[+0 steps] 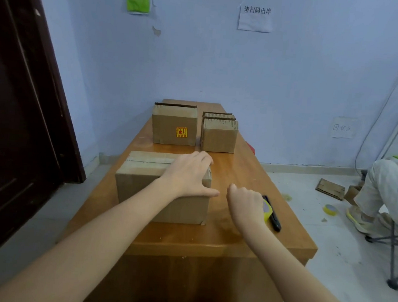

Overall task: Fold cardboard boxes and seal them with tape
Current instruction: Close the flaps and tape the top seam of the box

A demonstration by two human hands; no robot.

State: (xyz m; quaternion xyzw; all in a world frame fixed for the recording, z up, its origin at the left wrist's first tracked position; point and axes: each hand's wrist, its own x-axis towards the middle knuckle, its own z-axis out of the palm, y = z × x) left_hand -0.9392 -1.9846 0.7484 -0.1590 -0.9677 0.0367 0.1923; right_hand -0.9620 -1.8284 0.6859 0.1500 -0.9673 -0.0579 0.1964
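Near box [162, 188] sat at the table's [234, 236] front left, flaps folded shut, seam apparently not fully taped yet. Left hand [189, 173] lay flat, fingers spread, pressing the top's right end. Right hand [246, 206] was curled around the yellow tape roll [267, 210] just right of it, beside a black pen-like tool [274, 217]. Two more boxes [174, 125] [219, 134] stood at the far end, tops unsealed: most work left.

Left hand [190, 173]: palm down, fingers straight and spread, pressed flat on the top right corner of the nearest cardboard box [143, 189]. Right hand [245, 204]: just right of that box, fingers curled around a yellow tape roll [267, 210].
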